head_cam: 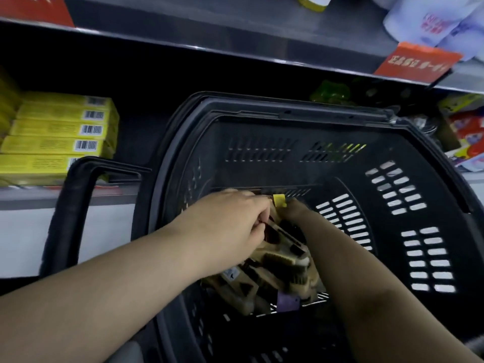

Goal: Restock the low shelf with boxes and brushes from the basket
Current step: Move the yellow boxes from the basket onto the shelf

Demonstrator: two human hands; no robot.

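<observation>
Several yellow cardboard boxes (pixel 60 129) already sit on the low shelf (pixel 31 199) at ten o'clock, but the tan wooden brushes (pixel 277 260) are down in the black plastic basket (pixel 340 113). Left hand (pixel 230 221) fingers (pixel 258 231) pinch them; right hand (pixel 296 213) fingers are hidden, can't tell.

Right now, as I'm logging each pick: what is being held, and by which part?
The wooden brushes in the basket, at their far end: left hand pinches them there; right hand meets them beside the yellow tag, its fingers hidden.

Red tag (pixel 416 62), white packs (pixel 432 22), top rt.
</observation>
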